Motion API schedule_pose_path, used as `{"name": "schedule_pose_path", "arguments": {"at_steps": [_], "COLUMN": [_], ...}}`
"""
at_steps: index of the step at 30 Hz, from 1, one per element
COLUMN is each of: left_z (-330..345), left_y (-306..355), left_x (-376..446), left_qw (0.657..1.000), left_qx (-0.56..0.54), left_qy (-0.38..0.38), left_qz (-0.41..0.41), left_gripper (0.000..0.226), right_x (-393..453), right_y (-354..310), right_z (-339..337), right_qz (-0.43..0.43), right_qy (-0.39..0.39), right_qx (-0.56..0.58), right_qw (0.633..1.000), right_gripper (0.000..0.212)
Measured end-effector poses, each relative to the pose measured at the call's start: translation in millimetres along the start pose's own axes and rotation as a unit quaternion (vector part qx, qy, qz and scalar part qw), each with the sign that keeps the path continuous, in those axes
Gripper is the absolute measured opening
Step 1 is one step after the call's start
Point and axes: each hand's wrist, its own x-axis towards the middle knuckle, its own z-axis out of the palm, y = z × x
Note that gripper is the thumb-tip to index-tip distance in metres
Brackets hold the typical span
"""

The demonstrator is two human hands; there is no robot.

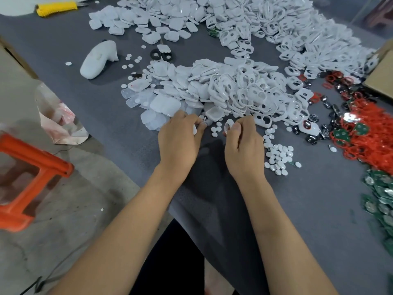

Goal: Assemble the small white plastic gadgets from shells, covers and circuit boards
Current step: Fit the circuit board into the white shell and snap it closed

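My left hand (180, 139) pinches a small white plastic piece (195, 129) at the near edge of the white shell pile (191, 88). A white ring-shaped cover (228, 125) stands on edge between the fingertips of my right hand (244, 145), which grips it. The two hands are close together, a little apart. Covers with holes (251, 90) are heaped behind my right hand. Small white round discs (278, 156) lie right of it. Green circuit boards (380, 201) and red rings (365, 137) lie at the far right.
A grey cloth (106, 103) covers the table. A white handheld tool (98, 60) lies at the back left, a yellow-handled cutter (56, 8) beyond it. An orange stool (27, 175) stands on the floor left. A cardboard box (380, 77) sits at the right edge.
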Motion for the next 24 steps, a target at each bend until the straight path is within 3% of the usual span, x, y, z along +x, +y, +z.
{"name": "schedule_pose_path", "arguments": {"at_steps": [12,24], "left_z": [-1.7,2.4], "left_y": [2.6,-1.7], "left_x": [-5.9,-3.1], "left_qw": [0.999,0.999], "left_qx": [0.007,0.003], "left_qy": [0.001,-0.019], "left_qz": [0.053,0.040], "left_gripper": [0.023,0.027], "right_x": [1.3,0.2], "right_y": [3.6,4.6], "right_z": [-0.6,-1.3], "right_qz": [0.032,0.038], "right_qy": [-0.007,-0.012], "right_qx": [0.030,0.038], "right_qw": [0.999,0.998], "right_gripper": [0.020,0.024]}}
